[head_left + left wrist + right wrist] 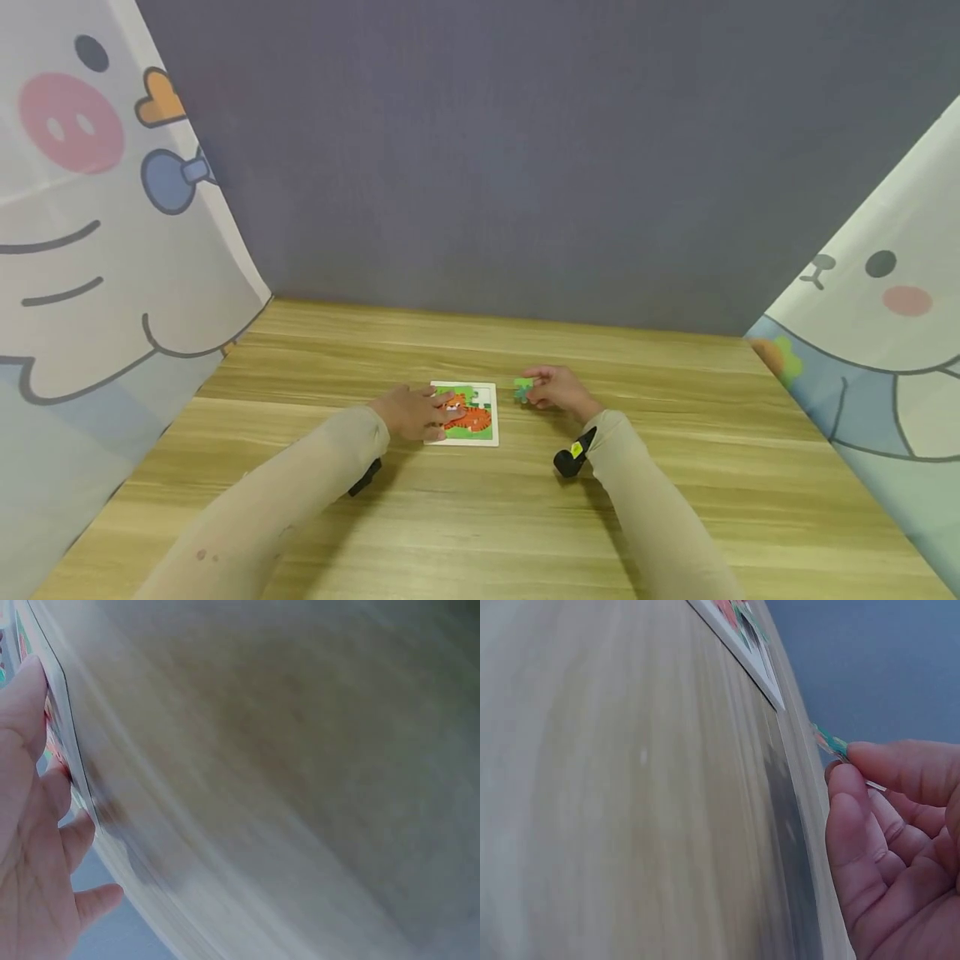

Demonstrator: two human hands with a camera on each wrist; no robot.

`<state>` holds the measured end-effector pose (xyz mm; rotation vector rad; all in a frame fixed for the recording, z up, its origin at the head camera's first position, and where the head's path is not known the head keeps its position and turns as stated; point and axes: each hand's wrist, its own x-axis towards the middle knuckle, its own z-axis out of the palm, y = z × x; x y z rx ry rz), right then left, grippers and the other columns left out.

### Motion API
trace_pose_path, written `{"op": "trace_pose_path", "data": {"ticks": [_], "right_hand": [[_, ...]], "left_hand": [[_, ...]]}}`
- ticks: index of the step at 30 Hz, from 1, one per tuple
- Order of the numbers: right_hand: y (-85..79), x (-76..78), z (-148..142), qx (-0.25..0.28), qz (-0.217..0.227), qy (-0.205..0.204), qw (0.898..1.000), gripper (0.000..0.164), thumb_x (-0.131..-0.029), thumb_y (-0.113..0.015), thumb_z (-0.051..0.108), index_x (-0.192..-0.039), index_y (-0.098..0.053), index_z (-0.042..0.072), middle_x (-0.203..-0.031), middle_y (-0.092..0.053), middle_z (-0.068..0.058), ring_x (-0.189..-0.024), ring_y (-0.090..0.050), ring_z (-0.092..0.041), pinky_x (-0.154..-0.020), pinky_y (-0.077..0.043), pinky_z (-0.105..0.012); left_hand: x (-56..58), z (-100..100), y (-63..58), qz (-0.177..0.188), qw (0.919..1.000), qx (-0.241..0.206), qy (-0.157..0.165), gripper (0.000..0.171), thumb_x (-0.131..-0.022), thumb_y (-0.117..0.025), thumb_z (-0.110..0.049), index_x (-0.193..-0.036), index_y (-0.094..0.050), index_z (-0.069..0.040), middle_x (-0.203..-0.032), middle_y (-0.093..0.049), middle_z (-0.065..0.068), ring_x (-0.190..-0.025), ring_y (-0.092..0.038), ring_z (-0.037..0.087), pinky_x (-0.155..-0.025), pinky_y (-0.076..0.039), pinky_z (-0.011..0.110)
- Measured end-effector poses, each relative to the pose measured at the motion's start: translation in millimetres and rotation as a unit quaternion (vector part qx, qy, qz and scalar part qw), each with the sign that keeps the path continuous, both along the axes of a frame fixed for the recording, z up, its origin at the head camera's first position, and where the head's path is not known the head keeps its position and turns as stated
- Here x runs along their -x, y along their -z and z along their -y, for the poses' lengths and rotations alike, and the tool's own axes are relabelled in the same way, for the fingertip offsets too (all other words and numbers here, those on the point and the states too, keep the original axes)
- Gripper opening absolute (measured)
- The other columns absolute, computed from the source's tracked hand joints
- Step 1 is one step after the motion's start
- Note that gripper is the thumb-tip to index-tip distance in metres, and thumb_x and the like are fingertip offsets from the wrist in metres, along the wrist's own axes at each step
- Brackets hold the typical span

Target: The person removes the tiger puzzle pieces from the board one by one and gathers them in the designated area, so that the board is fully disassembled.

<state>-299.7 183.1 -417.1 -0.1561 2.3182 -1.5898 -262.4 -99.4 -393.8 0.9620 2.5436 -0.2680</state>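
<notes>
Currently, the left hand (412, 413) lies over the left part of a tiger puzzle (474, 432), its fingers spread and extended across the picture, so its grip is loose and flat. From the left wrist, fingertips meet the edge of the puzzle while one finger reaches out beside it.

To the right, the right hand (561, 392) holds a green puzzle piece (522, 383) in a pinching grip, thumb on one face and fingertips curled in on the other. That piece sits just beside the puzzle, apart from its upper right corner; the right wrist view shows it nearly edge-on, partly against the grey wall (480, 167).

The puzzle rests on the wood-grain bench (465, 533), enclosed by a white frame (495, 427). Orange, striped tiger parts fill its middle over green, and a pale gap (484, 395) shows at the upper right.

Beige sleeves (652, 500) cover both arms, and a black device (567, 463) with a yellow label is worn at the right wrist. Cartoon-printed curtains (847, 308) flank the bench on either side, one bearing a pink snout.
</notes>
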Motion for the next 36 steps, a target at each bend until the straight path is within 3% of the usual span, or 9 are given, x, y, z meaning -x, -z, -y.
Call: {"op": "trace_pose_path", "data": {"ticks": [15,21,36], "right_hand": [[-1.5,-2.2,-28.0,-0.023,-0.008,0.01,1.0,0.048,-0.086,-0.062,-0.003,-0.131,-0.049,-0.012,-0.087,-0.062,-0.004,-0.074,-0.062,-0.009,-0.069,-0.055,-0.027],[-2.9,-5.5,-37.7,-0.01,-0.014,0.016,1.0,0.049,-0.087,-0.061,-0.004,-0.133,-0.047,-0.013,-0.084,-0.062,-0.002,-0.075,-0.062,-0.009,-0.069,-0.055,-0.026],[-11.3,-8.3,-56.3,-0.003,-0.011,0.037,0.999,0.049,-0.09,-0.057,-0.004,-0.136,-0.042,-0.015,-0.079,-0.058,-0.001,-0.073,-0.06,-0.009,-0.07,-0.054,-0.025]], "left_hand": [[-2.4,2.9,-2.5,0.004,0.9999,-0.008,-0.006,0.055,-0.1,-0.036,-0.049,-0.151,-0.031,-0.031,-0.159,-0.02,0.001,-0.143,-0.02,0.03,-0.108,-0.027,0.058],[-3.1,4.4,1.3,-0.002,0.9999,0.01,-0.01,0.056,-0.1,-0.035,-0.052,-0.152,-0.027,-0.035,-0.159,-0.017,-0.004,-0.144,-0.018,0.025,-0.109,-0.026,0.056],[-2.0,1.8,-0.5,0.006,0.9999,0.0,-0.012,0.056,-0.099,-0.034,-0.053,-0.152,-0.028,-0.035,-0.159,-0.017,-0.004,-0.144,-0.018,0.026,-0.11,-0.025,0.057]]}}
